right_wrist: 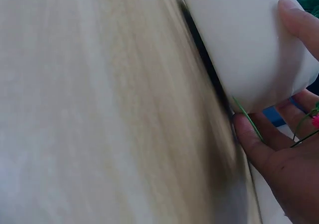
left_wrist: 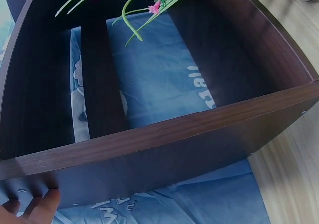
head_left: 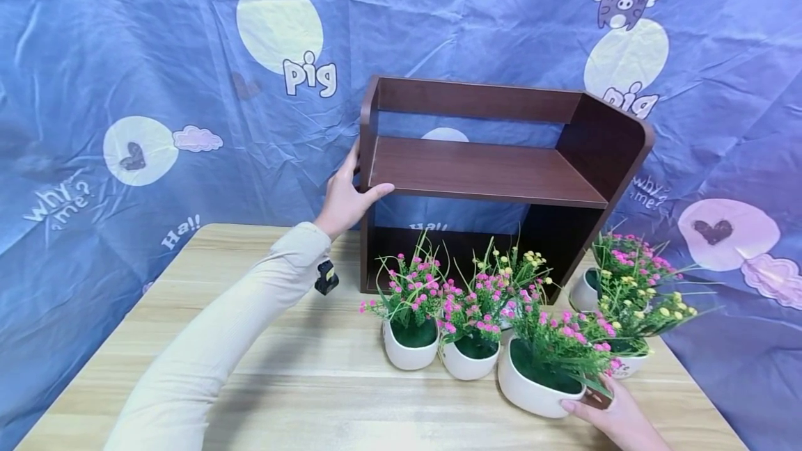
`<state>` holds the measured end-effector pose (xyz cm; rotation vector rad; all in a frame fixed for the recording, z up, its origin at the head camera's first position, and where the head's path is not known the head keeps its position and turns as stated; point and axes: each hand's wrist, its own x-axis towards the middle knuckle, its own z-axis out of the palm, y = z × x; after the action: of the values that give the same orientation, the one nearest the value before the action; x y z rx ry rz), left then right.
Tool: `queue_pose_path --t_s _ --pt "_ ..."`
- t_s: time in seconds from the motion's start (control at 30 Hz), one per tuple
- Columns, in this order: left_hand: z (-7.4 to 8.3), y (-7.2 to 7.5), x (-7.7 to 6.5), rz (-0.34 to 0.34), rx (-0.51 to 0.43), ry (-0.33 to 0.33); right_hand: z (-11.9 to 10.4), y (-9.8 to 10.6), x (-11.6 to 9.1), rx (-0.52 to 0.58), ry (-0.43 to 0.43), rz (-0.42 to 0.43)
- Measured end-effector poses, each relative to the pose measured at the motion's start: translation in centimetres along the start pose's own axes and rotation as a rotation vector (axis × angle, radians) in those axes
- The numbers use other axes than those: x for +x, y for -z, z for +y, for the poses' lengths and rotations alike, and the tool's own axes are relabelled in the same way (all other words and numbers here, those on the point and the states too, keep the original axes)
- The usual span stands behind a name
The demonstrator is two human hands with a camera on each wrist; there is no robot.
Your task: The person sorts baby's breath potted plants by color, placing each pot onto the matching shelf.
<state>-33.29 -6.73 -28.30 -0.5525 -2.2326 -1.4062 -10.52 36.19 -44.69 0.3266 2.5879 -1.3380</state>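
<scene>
A dark brown two-tier wooden shelf [head_left: 489, 169] stands at the back of the table. My left hand [head_left: 346, 197] grips its left side panel, thumb over the front edge and fingers on the outer face; in the left wrist view the fingers [left_wrist: 46, 204] press that panel [left_wrist: 149, 174]. At the front right, my right hand [head_left: 617, 413] holds a white oval pot [head_left: 532, 388] of artificial pink flowers by its right end. In the right wrist view the thumb [right_wrist: 301, 27] lies on the white pot [right_wrist: 249, 40], with fingers curled around its lower end, close over the table.
Two more white pots of pink flowers [head_left: 410, 350] [head_left: 470, 364] stand before the shelf. Yellow-flowered pots [head_left: 629, 365] and another white pot [head_left: 585, 294] are on the right. A blue printed cloth [head_left: 156, 54] hangs behind the wooden table [head_left: 301, 395].
</scene>
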Motion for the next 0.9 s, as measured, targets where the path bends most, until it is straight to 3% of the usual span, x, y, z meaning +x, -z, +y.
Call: queue_pose_path --t_s 0.37,0.6,0.67,0.77,0.9 --pt "0.3 0.1 0.0 0.004 0.011 -0.005 0.3 1.7 -1.5 0.132 0.074 0.093" --pt "0.2 0.1 -0.1 -0.002 0.010 -0.004 -1.3 3.6 -1.9 -0.008 0.054 0.082" --pt "0.2 0.1 -0.2 -0.004 0.012 -0.003 -1.5 4.0 -1.9 0.027 0.067 0.098" --pt "0.1 0.1 -0.2 -0.007 0.010 -0.005 -1.5 4.4 -1.8 0.180 0.150 0.126" --pt "0.1 0.0 -0.2 -0.008 0.001 -0.009 -1.8 5.1 -2.1 0.198 0.278 0.161"
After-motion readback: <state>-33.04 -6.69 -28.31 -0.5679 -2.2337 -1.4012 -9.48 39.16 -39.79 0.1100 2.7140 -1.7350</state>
